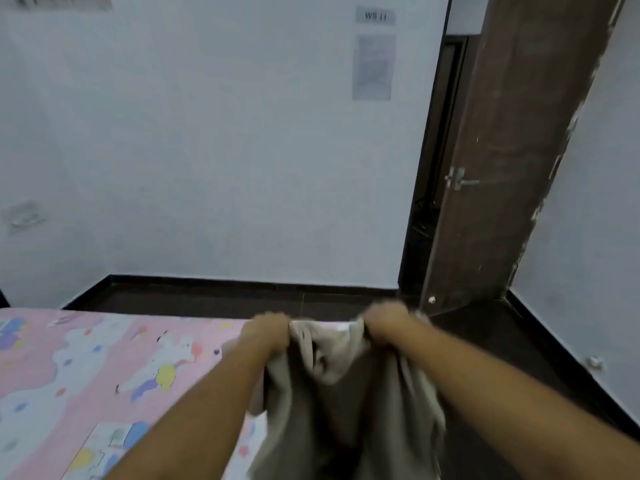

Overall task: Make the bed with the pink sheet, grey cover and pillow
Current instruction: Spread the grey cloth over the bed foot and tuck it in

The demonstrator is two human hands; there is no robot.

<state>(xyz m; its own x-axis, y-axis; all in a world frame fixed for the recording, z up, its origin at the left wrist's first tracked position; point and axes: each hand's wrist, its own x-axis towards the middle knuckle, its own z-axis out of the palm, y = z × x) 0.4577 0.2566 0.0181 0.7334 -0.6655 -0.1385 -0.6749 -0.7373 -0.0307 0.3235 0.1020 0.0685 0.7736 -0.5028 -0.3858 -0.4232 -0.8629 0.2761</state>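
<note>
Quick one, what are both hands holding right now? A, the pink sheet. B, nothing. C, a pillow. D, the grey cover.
D: the left hand and the right hand each grip the bunched top edge of the grey cover, while the pink sheet lies spread out to their left.

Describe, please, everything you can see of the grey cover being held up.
The grey cover is a soft beige-grey cloth, bunched and creased, with a paler patch near its top edge. The left hand and right hand each grip that edge, so the rest hangs down in loose folds. It hangs in front of the right edge of the pink sheet. Blur hides finer detail.
</note>
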